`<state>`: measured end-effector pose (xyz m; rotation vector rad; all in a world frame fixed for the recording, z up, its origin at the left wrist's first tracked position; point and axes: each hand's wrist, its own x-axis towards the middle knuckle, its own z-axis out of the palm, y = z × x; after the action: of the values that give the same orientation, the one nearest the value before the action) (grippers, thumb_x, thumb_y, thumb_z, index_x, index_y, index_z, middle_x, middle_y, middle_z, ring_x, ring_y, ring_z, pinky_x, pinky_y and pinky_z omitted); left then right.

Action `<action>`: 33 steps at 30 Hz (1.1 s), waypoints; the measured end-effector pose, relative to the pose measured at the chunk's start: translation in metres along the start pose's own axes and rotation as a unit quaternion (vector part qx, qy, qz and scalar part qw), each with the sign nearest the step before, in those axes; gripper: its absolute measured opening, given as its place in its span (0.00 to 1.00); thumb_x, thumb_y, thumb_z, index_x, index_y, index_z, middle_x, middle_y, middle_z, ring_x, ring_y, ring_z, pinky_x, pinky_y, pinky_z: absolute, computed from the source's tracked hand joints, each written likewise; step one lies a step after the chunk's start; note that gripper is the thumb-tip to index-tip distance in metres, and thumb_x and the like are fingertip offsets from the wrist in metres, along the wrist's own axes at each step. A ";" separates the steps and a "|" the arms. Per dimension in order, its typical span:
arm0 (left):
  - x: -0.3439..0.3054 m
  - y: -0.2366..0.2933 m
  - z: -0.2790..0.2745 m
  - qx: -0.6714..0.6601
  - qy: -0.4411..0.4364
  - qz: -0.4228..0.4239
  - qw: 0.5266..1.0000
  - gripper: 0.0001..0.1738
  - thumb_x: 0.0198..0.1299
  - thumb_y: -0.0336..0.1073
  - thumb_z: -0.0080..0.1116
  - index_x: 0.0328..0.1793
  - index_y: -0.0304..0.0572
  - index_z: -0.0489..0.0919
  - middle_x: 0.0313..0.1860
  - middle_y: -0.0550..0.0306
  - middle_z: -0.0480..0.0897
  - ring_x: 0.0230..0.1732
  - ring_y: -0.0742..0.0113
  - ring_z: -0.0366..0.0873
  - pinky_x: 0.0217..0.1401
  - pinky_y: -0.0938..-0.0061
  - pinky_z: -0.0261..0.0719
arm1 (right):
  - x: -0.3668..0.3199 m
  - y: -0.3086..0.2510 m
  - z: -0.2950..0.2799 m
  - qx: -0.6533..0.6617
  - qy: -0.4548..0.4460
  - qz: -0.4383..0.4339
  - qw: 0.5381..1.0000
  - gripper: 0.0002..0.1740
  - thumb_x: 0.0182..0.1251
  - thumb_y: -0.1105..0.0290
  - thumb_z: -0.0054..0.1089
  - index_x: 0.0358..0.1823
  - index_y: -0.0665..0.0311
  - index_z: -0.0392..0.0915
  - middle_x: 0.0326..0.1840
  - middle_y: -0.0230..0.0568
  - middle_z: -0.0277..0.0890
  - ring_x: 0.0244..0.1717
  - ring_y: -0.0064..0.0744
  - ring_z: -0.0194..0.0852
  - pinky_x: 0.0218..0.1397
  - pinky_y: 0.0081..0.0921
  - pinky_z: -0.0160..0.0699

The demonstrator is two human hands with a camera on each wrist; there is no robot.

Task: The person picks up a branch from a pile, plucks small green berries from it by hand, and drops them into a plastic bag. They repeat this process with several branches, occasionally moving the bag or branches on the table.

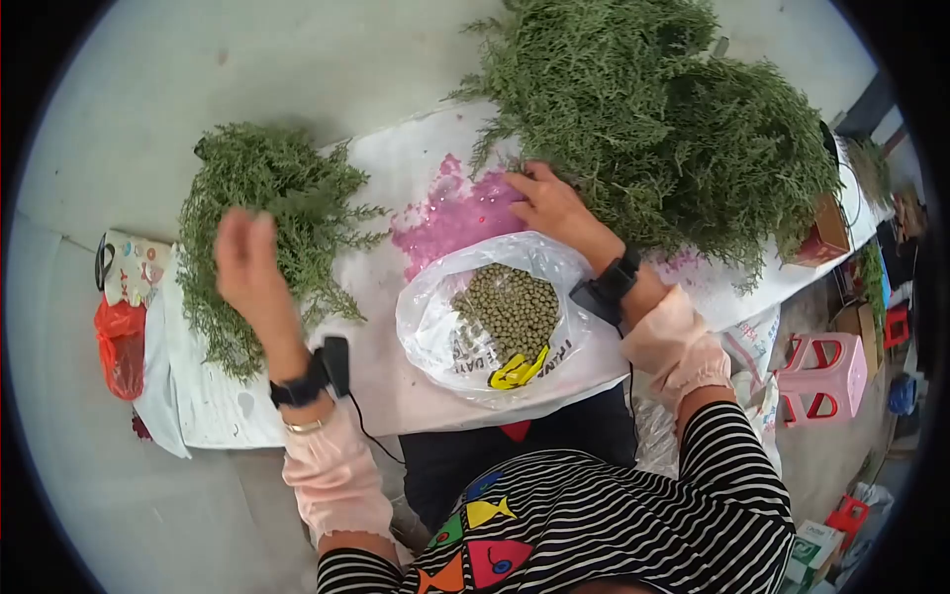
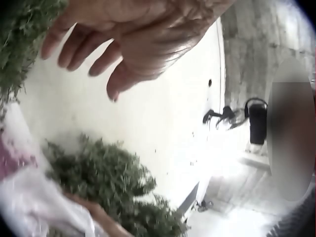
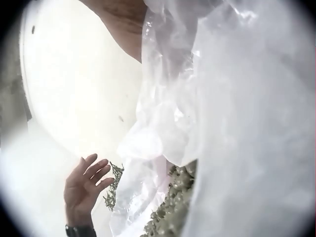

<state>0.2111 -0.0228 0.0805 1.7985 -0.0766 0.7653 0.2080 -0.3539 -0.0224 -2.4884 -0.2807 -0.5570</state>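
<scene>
My left hand (image 1: 252, 272) hovers over the smaller heap of green conifer-like sprigs (image 1: 213, 297), fingers apart and holding nothing; its fingers are blurred in the head view. In the left wrist view the left hand (image 2: 153, 37) shows loosely extended fingers. My right hand (image 1: 562, 213) is at the left edge of the larger sprig heap (image 1: 633, 129), above a pink stain, its fingers loosely bent and spread. Between the hands stands an open clear plastic bag (image 1: 426, 332) of small round greenish pellets (image 1: 510, 307). The bag hides most of the right hand in the right wrist view.
A white-covered table (image 1: 228, 411) carries the heaps and bag. The pink stain (image 1: 445, 233) marks its cover. Off its left end hang a red bag (image 1: 119, 346) and a patterned pouch (image 1: 139, 265). A pink stool (image 1: 826, 381) stands at the right.
</scene>
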 end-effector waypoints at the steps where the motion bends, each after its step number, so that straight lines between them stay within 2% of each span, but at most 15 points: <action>1: -0.019 0.009 0.009 -0.028 -0.069 -0.040 0.996 0.28 0.53 0.41 0.65 0.57 0.34 0.72 0.51 0.49 0.76 0.51 0.63 0.73 0.51 0.71 0.72 | -0.001 -0.001 0.000 -0.031 -0.010 0.011 0.999 0.14 0.58 0.72 0.55 0.46 0.64 0.76 0.37 0.54 0.75 0.43 0.49 0.74 0.45 0.35 0.74; 3: -0.049 -0.001 0.018 0.129 -0.293 0.072 0.944 0.27 0.53 0.36 0.63 0.58 0.34 0.72 0.50 0.54 0.76 0.49 0.69 0.73 0.47 0.77 0.72 | 0.001 -0.003 -0.006 -0.024 -0.009 -0.001 1.000 0.13 0.57 0.72 0.56 0.45 0.64 0.76 0.37 0.53 0.75 0.41 0.48 0.74 0.43 0.34 0.74; 5: -0.081 -0.008 0.031 0.182 -0.358 0.135 0.906 0.25 0.52 0.33 0.63 0.58 0.35 0.73 0.48 0.53 0.76 0.48 0.71 0.72 0.45 0.78 0.72 | 0.004 -0.010 -0.013 0.005 -0.015 -0.034 0.999 0.11 0.57 0.72 0.57 0.42 0.64 0.77 0.35 0.51 0.76 0.37 0.47 0.75 0.40 0.33 0.74; 9: -0.106 -0.016 0.045 0.214 -0.401 0.136 0.880 0.23 0.52 0.33 0.62 0.56 0.37 0.74 0.47 0.51 0.76 0.46 0.69 0.72 0.44 0.77 0.72 | -0.011 -0.053 -0.069 0.129 0.005 -0.049 0.990 0.08 0.56 0.72 0.58 0.37 0.65 0.77 0.32 0.47 0.76 0.29 0.43 0.75 0.32 0.29 0.74; 12: -0.105 -0.016 0.064 0.067 -0.482 -0.158 0.859 0.21 0.52 0.32 0.62 0.53 0.34 0.76 0.45 0.51 0.77 0.45 0.69 0.73 0.44 0.77 0.71 | -0.021 -0.049 -0.084 0.124 -0.016 -0.054 0.991 0.06 0.56 0.71 0.58 0.33 0.65 0.76 0.28 0.44 0.76 0.27 0.46 0.74 0.29 0.31 0.72; 14: -0.094 -0.022 0.079 0.052 -0.466 -0.160 0.869 0.20 0.52 0.32 0.62 0.52 0.34 0.77 0.43 0.53 0.77 0.43 0.70 0.73 0.43 0.78 0.71 | -0.027 -0.052 -0.096 0.118 -0.021 -0.057 0.991 0.05 0.56 0.71 0.57 0.31 0.65 0.76 0.26 0.43 0.76 0.26 0.47 0.74 0.27 0.32 0.71; 17: -0.081 -0.026 0.092 0.021 -0.431 -0.169 0.886 0.18 0.52 0.32 0.62 0.50 0.34 0.78 0.40 0.55 0.79 0.41 0.71 0.75 0.41 0.79 0.71 | -0.045 -0.068 -0.116 0.204 -0.171 0.004 0.964 0.04 0.55 0.75 0.60 0.33 0.65 0.77 0.29 0.40 0.76 0.23 0.32 0.73 0.26 0.24 0.71; 19: -0.079 -0.022 0.093 0.142 -0.393 0.116 0.901 0.17 0.53 0.30 0.61 0.50 0.35 0.79 0.39 0.58 0.79 0.38 0.74 0.75 0.39 0.80 0.72 | -0.058 -0.079 -0.117 0.210 -0.137 -0.011 0.968 0.04 0.55 0.75 0.60 0.32 0.65 0.76 0.28 0.39 0.76 0.23 0.33 0.73 0.26 0.24 0.70; 20: -0.076 -0.014 0.094 0.198 -0.357 0.258 0.876 0.16 0.53 0.29 0.61 0.50 0.36 0.79 0.39 0.60 0.80 0.37 0.75 0.76 0.39 0.81 0.72 | -0.062 -0.084 -0.116 0.218 -0.102 -0.030 0.970 0.04 0.55 0.75 0.59 0.32 0.65 0.76 0.28 0.38 0.75 0.24 0.34 0.73 0.26 0.24 0.70; 21: -0.075 -0.004 0.092 0.196 -0.359 0.260 0.875 0.16 0.53 0.29 0.61 0.50 0.36 0.79 0.39 0.60 0.80 0.37 0.75 0.76 0.39 0.81 0.72 | -0.063 -0.088 -0.114 0.227 -0.067 -0.050 0.970 0.03 0.54 0.76 0.59 0.31 0.65 0.76 0.27 0.37 0.75 0.24 0.35 0.73 0.26 0.25 0.69; 24: -0.079 0.031 0.083 -0.085 -0.362 0.115 0.921 0.23 0.50 0.30 0.63 0.53 0.32 0.75 0.39 0.56 0.81 0.36 0.72 0.76 0.36 0.78 0.75 | -0.068 -0.083 -0.097 0.148 -0.010 -0.112 0.983 0.03 0.54 0.76 0.60 0.30 0.65 0.75 0.27 0.36 0.74 0.25 0.38 0.73 0.26 0.25 0.69; 25: -0.083 0.036 0.086 -0.084 -0.362 0.115 0.921 0.23 0.50 0.30 0.63 0.53 0.32 0.75 0.39 0.56 0.81 0.36 0.72 0.76 0.36 0.78 0.75 | -0.068 -0.084 -0.093 0.109 0.018 -0.145 0.983 0.03 0.53 0.76 0.60 0.30 0.65 0.75 0.27 0.36 0.74 0.26 0.39 0.73 0.26 0.26 0.69; 28: -0.102 0.048 0.093 -0.202 -0.387 -0.242 0.867 0.26 0.51 0.29 0.63 0.57 0.28 0.71 0.38 0.53 0.80 0.35 0.70 0.77 0.37 0.80 0.74 | -0.071 -0.100 -0.094 0.004 -0.064 -0.200 0.978 0.05 0.53 0.76 0.61 0.31 0.64 0.75 0.29 0.36 0.74 0.27 0.40 0.72 0.27 0.28 0.70; 29: -0.105 0.046 0.095 -0.199 -0.382 -0.247 0.868 0.26 0.51 0.29 0.63 0.57 0.28 0.71 0.38 0.53 0.80 0.35 0.70 0.77 0.37 0.80 0.74 | -0.071 -0.103 -0.092 -0.049 -0.105 -0.226 0.967 0.06 0.52 0.76 0.62 0.32 0.64 0.75 0.31 0.37 0.75 0.28 0.40 0.72 0.28 0.28 0.70; 33: -0.108 0.027 0.106 -0.224 -0.435 -0.266 0.830 0.23 0.53 0.25 0.60 0.57 0.30 0.72 0.38 0.48 0.82 0.36 0.69 0.79 0.39 0.78 0.77 | -0.076 -0.099 -0.062 -0.038 -0.130 -0.257 0.957 0.11 0.51 0.73 0.64 0.37 0.62 0.76 0.34 0.39 0.75 0.29 0.36 0.76 0.28 0.28 0.73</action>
<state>0.1642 -0.1595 0.0277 1.4617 -0.3097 -0.4850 0.0889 -0.3148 0.0383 -2.5601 -1.0477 -0.4419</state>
